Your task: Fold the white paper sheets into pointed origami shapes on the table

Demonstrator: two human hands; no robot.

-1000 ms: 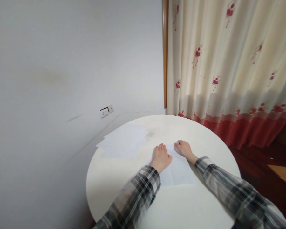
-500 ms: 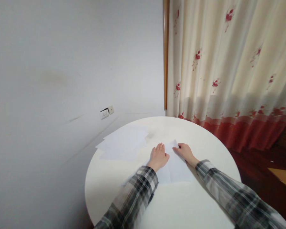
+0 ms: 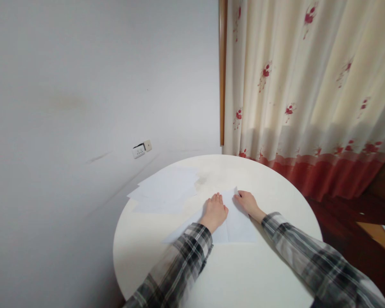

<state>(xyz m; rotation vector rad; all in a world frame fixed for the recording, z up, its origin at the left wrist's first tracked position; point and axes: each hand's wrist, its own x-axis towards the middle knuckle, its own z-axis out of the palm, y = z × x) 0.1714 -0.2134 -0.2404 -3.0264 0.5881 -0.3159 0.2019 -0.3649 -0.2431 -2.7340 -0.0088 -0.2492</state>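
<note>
Pressing down with fingers extended, the left hand [image 3: 215, 211] lies on a creased paper sheet [image 3: 239, 227] reaching to the right hand [image 3: 247, 202], curled and pinching its edge; past that thumb a corner [image 3: 236, 189] has newly risen, suggesting the edge is being worked.

Head view, forward-down over hands [image 3: 215, 212]

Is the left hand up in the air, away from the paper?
No, the left hand rests on the sheet of paper on the white table.
</note>
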